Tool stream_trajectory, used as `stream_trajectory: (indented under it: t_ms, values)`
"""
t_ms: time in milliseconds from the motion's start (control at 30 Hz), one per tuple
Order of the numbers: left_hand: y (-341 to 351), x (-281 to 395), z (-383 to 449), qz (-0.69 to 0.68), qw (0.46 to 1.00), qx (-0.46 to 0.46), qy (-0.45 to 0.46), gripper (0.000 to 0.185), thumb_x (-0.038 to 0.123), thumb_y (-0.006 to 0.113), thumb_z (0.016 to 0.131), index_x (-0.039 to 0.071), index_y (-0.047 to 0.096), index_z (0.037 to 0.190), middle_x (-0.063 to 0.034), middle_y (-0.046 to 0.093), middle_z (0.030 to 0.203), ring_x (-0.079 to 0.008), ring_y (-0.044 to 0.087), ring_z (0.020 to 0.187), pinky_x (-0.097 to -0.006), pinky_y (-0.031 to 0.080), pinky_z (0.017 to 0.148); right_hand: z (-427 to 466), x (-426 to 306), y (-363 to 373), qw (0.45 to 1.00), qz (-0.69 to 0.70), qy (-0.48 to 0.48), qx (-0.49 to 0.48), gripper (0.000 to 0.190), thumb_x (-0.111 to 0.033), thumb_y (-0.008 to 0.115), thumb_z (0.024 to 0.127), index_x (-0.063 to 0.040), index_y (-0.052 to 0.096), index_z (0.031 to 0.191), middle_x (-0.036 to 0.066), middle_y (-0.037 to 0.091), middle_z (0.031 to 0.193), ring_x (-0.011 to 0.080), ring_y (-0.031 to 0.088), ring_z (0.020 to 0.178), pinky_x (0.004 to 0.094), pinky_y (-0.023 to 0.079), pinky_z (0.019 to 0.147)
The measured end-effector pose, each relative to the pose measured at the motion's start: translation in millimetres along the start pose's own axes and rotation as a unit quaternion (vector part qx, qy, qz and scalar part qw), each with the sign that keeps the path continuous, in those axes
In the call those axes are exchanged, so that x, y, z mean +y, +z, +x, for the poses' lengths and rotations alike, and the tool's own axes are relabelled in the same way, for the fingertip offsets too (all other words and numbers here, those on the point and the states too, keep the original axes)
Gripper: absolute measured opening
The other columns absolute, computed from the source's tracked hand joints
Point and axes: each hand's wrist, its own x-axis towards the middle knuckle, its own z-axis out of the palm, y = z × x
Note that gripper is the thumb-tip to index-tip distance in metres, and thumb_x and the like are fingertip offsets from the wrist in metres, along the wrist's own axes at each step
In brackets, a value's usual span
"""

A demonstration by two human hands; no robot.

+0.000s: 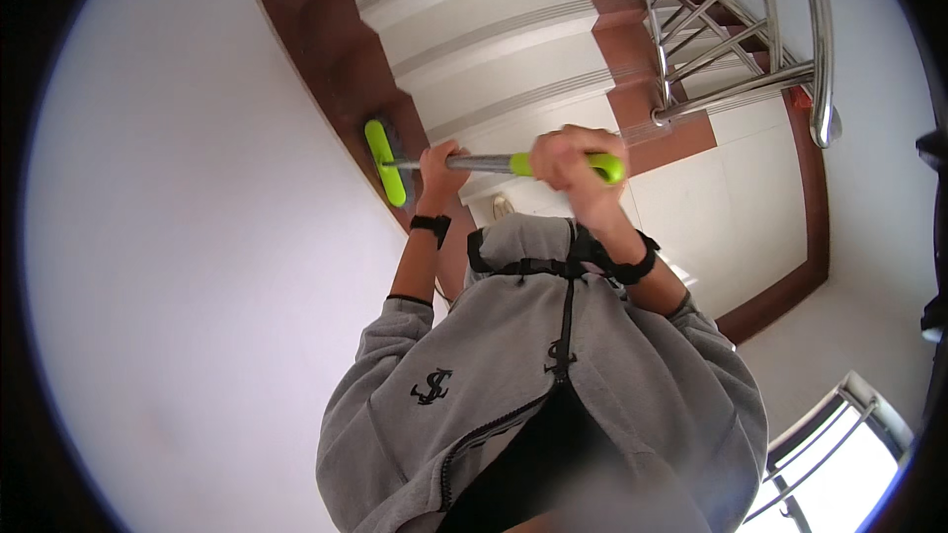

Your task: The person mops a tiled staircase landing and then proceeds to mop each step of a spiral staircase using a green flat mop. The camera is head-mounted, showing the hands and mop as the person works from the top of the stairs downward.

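A long-handled floor brush or mop runs across the picture, with a metal pole [485,163] and a bright green head [385,163]. Its head lies at the left, on the red-brown border of the stairs beside the white wall. My left hand [443,169] is closed around the pole near the head. At the pole's other end my right hand [578,163], slightly blurred, grips the green handle [609,168]; part of the handle is hidden by its fingers. Both wrists wear black bands.
Pale stair treads [503,52] with red-brown edges run towards the top. A metal railing [778,78] stands at the upper right. The white wall [185,237] fills the left side. A pale tiled floor [726,200] lies at right, and a barred window [829,466] is at lower right.
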Motion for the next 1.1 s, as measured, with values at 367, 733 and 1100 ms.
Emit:
stream_trajectory:
  t_ms: [367, 733, 1100]
  values:
    - [44.0, 74.6, 29.6, -0.072, 0.98, -0.185, 0.007, 0.027, 0.015, 0.067, 0.067, 0.005, 0.043, 0.062, -0.0153, 0.036, 0.056, -0.035, 0.035, 0.052, -0.0399, 0.031, 0.05, -10.6, -68.2, -70.0, 0.999, 0.002, -0.039, 0.025, 0.043, -0.02, 0.058, 0.101, 0.001, 0.054, 0.064, 0.006, 0.053, 0.061, 0.0114, 0.047, 0.056, 0.0287, 0.035, 0.053]
    - [148.4, 246.7, 97.6, -0.104, 0.902, -0.408, 0.098, 0.022, 0.023, 0.064, 0.077, 0.005, 0.062, 0.065, -0.0176, 0.062, 0.068, -0.0389, 0.063, 0.066, -0.0458, 0.047, 0.06, -55.8, -186.9, -169.5, 0.959, 0.004, -0.166, 0.229, 0.055, -0.031, 0.043, 0.106, -0.009, 0.031, 0.057, 0.001, 0.029, 0.049, 0.0149, 0.029, 0.045, 0.0338, 0.027, 0.049]
    - [202.5, 386.5, 40.6, -0.12, 0.797, -0.529, 0.268, 0.025, 0.023, 0.063, 0.08, 0.002, 0.061, 0.067, -0.0236, 0.062, 0.069, -0.0445, 0.062, 0.065, -0.049, 0.048, 0.06, -199.1, -288.3, -167.2, 0.897, -0.109, -0.301, 0.306, 0.054, -0.021, 0.031, 0.109, -0.013, 0.031, 0.055, -0.001, 0.03, 0.045, 0.011, 0.023, 0.038, 0.0285, 0.025, 0.042]
